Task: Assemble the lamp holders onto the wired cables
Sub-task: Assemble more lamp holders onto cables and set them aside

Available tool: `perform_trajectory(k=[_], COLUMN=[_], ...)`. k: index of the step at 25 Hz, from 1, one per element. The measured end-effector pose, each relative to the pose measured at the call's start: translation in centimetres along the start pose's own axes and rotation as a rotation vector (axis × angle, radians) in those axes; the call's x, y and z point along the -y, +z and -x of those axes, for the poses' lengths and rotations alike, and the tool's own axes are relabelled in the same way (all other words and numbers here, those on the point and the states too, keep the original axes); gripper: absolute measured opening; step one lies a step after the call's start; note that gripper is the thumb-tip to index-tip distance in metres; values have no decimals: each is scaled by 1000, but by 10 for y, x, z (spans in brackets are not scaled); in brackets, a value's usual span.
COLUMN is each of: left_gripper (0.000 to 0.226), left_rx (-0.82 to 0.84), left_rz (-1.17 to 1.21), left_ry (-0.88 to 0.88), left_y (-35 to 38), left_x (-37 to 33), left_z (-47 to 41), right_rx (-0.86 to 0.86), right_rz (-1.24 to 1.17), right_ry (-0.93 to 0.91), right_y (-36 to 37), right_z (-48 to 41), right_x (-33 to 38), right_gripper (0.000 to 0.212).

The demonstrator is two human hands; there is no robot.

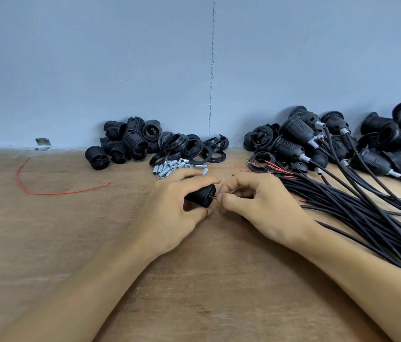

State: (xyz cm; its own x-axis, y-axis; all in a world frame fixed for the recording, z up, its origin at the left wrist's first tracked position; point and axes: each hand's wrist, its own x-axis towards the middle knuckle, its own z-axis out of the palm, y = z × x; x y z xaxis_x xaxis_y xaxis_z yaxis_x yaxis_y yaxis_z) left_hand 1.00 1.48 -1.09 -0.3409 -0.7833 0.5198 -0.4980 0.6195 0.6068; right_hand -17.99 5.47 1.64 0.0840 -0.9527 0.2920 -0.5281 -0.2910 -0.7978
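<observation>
Nearest to me, my forearms lie across the wooden table (194,280). My left hand (177,213) is curled round a black lamp holder (200,195), held on its side just above the table. My right hand (251,206) meets it, thumb and forefinger pinching a thin red wire tip (214,197) right at the holder's open end. To the right, a thick bundle of black cables (357,208) fans across the table. A loose red wire (46,191) curves well off to the left. Just beyond my left hand lie small metal tubes (174,167). Farther back, against the blue wall (120,58), sit a pile of bare holder parts (130,141) and, to the right, holders already on cables (317,141).
</observation>
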Motion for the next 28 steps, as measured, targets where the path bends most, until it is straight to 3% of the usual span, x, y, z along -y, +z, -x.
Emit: perform_trajectory(k=[8, 16, 28], left_gripper=[54, 52, 53], left_rx=[-10, 76, 35], left_rz=[9, 194, 156], left_ry=[3, -148, -55], left_y=[2, 1, 4], left_x=[3, 8, 7], left_z=[1, -2, -2], right_rx=[-7, -3, 13], right_rz=[4, -97, -117], right_ry=[-2, -46, -12], right_y=[2, 2, 3], right_z=[1, 1, 1], right_x=[2, 0, -3], right_gripper=[11, 12, 13])
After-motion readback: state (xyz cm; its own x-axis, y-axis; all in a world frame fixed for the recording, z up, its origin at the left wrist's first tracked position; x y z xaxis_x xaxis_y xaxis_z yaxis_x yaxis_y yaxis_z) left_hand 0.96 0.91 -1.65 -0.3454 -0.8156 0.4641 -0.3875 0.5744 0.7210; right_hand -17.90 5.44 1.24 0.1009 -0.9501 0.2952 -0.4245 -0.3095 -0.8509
